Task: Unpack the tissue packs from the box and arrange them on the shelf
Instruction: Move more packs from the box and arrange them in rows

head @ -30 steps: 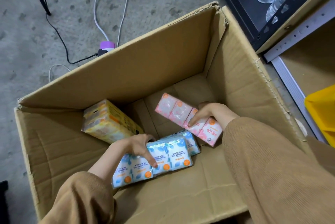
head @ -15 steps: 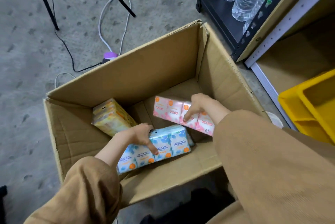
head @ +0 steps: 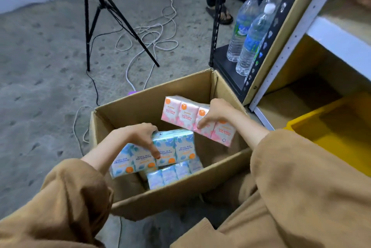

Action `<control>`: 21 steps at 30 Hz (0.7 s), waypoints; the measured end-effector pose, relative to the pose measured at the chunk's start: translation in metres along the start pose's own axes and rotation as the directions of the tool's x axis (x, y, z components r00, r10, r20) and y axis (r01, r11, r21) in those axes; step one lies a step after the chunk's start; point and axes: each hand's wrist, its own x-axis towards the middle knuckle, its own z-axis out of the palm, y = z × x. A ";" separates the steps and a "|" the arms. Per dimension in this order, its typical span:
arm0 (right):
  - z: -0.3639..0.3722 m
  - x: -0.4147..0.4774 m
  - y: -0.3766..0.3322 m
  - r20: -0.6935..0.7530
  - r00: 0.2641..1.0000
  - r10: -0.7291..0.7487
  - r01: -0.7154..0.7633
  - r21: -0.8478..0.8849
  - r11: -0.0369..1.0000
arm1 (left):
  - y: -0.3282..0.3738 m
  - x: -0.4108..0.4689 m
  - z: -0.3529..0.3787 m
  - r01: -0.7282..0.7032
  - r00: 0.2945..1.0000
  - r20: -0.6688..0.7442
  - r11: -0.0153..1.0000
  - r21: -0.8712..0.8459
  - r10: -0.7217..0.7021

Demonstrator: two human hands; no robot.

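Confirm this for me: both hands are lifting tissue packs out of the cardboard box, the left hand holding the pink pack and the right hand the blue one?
Colours are swapped. In the head view, the left hand holds the blue pack and the right hand the pink pack, both over the cardboard box.

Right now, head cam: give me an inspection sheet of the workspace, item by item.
Surface: grey concrete floor, pitted; the open cardboard box stands on it.
Job's things: pink tissue pack lifted to the box's rim; blue tissue pack raised inside the box; another blue pack lies lower in the box.
Clutter: nothing seen loose beyond cables.
Grippers: right hand grips the pink pack; left hand grips the blue pack.
Cables: white cable coiled on the floor; black cable runs from the tripod.
Surroundings: shelf to the right, water bottles on a black rack, yellow bin, another person's feet.
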 end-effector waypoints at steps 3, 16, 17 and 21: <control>-0.015 -0.023 -0.006 -0.091 0.995 -0.040 0.038 -0.026 0.999 | 0.003 -0.027 -0.016 -0.003 0.998 -0.067 0.999 0.044 0.006; -0.118 -0.144 0.036 -0.395 0.915 -0.084 0.033 -0.134 0.990 | 0.088 -0.120 -0.099 -0.112 0.951 -0.245 0.951 0.289 0.187; -0.129 -0.157 0.044 -0.429 0.901 -0.069 0.016 -0.128 0.992 | 0.103 -0.126 -0.108 -0.132 0.941 -0.257 0.938 0.321 0.220; -0.170 -0.215 0.082 -0.557 0.830 0.024 -0.095 -0.100 0.990 | 0.165 -0.144 -0.143 -0.212 0.882 -0.306 0.882 0.422 0.359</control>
